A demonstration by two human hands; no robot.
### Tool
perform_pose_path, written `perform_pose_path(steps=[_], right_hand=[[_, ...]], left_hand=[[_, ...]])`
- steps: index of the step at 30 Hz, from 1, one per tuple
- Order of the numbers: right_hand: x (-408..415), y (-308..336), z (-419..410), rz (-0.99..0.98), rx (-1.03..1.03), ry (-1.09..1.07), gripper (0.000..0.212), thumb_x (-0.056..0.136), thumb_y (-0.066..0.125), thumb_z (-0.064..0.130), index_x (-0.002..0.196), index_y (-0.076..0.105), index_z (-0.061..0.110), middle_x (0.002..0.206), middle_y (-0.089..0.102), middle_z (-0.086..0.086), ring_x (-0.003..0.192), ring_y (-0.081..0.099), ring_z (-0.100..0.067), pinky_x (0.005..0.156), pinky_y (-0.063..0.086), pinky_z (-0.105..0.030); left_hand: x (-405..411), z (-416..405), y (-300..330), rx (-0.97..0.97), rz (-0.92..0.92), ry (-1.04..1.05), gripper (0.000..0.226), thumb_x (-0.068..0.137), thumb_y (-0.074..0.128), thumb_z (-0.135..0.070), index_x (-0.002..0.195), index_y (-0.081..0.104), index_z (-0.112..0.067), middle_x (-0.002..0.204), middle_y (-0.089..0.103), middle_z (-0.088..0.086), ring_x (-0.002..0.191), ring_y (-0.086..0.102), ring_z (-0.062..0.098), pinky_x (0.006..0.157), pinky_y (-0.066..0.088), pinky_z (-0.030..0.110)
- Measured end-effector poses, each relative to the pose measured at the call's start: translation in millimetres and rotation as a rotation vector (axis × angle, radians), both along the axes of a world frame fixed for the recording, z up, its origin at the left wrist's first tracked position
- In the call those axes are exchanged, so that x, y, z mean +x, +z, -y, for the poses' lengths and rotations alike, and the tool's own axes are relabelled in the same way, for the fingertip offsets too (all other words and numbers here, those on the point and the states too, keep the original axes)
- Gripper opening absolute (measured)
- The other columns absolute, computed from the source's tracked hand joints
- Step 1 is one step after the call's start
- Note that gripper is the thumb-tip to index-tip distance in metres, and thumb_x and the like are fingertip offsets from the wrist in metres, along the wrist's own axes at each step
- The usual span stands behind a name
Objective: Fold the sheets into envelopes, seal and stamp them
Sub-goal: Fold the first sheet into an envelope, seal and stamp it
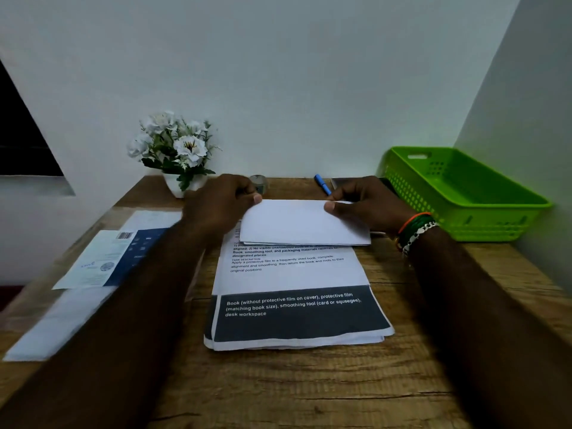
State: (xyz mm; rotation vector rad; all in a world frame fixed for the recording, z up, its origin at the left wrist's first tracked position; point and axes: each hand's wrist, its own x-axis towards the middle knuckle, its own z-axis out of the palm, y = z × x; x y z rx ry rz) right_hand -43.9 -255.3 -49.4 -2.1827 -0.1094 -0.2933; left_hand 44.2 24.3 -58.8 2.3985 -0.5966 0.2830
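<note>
A folded white sheet (301, 224) is held just above the far end of a stack of printed sheets (294, 305) on the wooden desk (309, 391). My left hand (221, 202) pinches the folded sheet's upper left corner. My right hand (368, 202), with bands at the wrist, pinches its upper right corner. The top printed sheet shows black text and a dark band with white lettering. A small round grey object (258, 182), maybe a stamp, stands behind my left hand, partly hidden.
White envelopes and a blue-and-white printed leaflet (105, 258) lie at the left. A pot of white flowers (176, 153) stands at the back left. A blue pen (322, 184) lies at the back. A green plastic basket (464, 193) sits at the right by the wall.
</note>
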Motion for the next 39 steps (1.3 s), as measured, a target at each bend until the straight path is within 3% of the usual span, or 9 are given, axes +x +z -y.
perform_pose_path(steps=[4,8,10,13,17,24,32,36,39], right_hand=[[1,0,-1,0.004,-0.017,-0.034,0.011,0.087,0.078,0.014,0.092,0.079,0.004,0.079,0.073,-0.002,0.064,0.062,0.005,0.066,0.051,-0.014],[0,1,2,-0.044,0.004,-0.058,0.004,0.086,0.079,0.014,0.084,0.08,0.011,0.072,0.074,0.004,0.063,0.062,0.002,0.064,0.052,-0.013],[1,1,9,-0.073,0.008,-0.093,0.008,0.083,0.081,0.014,0.076,0.078,0.017,0.062,0.071,0.011,0.056,0.059,0.005,0.058,0.048,-0.012],[0,1,15,-0.106,-0.034,-0.148,0.007,0.078,0.085,0.014,0.078,0.08,0.01,0.068,0.074,-0.004,0.058,0.059,-0.005,0.058,0.049,-0.019],[-3,-3,7,-0.14,-0.167,-0.226,0.009,0.075,0.087,0.009,0.075,0.079,0.013,0.068,0.074,-0.004,0.056,0.064,-0.012,0.049,0.049,-0.016],[-2,-4,-18,-0.049,-0.484,-0.074,0.01,0.075,0.084,0.014,0.078,0.08,0.023,0.079,0.076,0.007,0.068,0.062,0.0,0.075,0.05,-0.021],[-9,2,-36,-0.152,-0.644,-0.164,0.02,0.077,0.079,0.023,0.066,0.071,0.038,0.092,0.076,0.01,0.089,0.069,-0.014,0.085,0.056,-0.03],[-18,5,-50,-0.182,-0.75,-0.213,0.007,0.079,0.073,0.03,0.076,0.071,0.036,0.105,0.075,0.003,0.099,0.069,-0.023,0.088,0.056,-0.035],[-28,8,-60,-0.202,-0.846,-0.256,0.011,0.082,0.067,0.035,0.09,0.075,0.033,0.11,0.073,-0.003,0.1,0.069,-0.029,0.085,0.057,-0.037]], left_hand=[[-6,5,-1,-0.271,-0.152,-0.129,0.014,0.09,0.076,-0.026,0.077,0.073,-0.021,0.063,0.065,-0.011,0.064,0.058,0.007,0.063,0.052,0.033],[-8,4,-1,-0.309,-0.15,-0.136,0.017,0.091,0.074,-0.011,0.075,0.07,-0.015,0.053,0.061,-0.015,0.046,0.051,-0.007,0.047,0.039,0.009],[-5,1,-1,-0.295,-0.15,-0.128,0.016,0.09,0.074,-0.009,0.075,0.072,-0.014,0.064,0.065,-0.012,0.051,0.054,-0.009,0.05,0.039,0.007],[-1,-2,-4,-0.187,-0.137,-0.094,0.013,0.09,0.075,-0.01,0.078,0.074,-0.005,0.069,0.066,-0.008,0.053,0.055,-0.012,0.053,0.04,0.006],[3,-5,-11,-0.021,-0.097,-0.096,0.018,0.085,0.08,-0.013,0.073,0.073,-0.002,0.072,0.07,0.006,0.058,0.055,0.0,0.057,0.042,0.016],[2,-1,-18,0.084,-0.059,-0.06,0.006,0.079,0.084,-0.008,0.084,0.08,-0.01,0.07,0.065,-0.01,0.067,0.056,0.002,0.056,0.035,0.003],[-9,5,-17,0.13,-0.027,0.033,0.017,0.079,0.077,-0.009,0.068,0.076,-0.022,0.082,0.074,-0.004,0.086,0.069,0.016,0.086,0.055,0.035],[-44,-9,-16,0.15,-0.026,-0.01,0.006,0.09,0.071,-0.029,0.095,0.075,-0.029,0.099,0.065,-0.013,0.1,0.06,0.009,0.094,0.05,0.035],[-79,-52,-17,0.076,-0.119,-0.112,0.018,0.095,0.068,-0.036,0.112,0.072,-0.033,0.11,0.061,-0.019,0.108,0.058,0.004,0.094,0.047,0.03]])
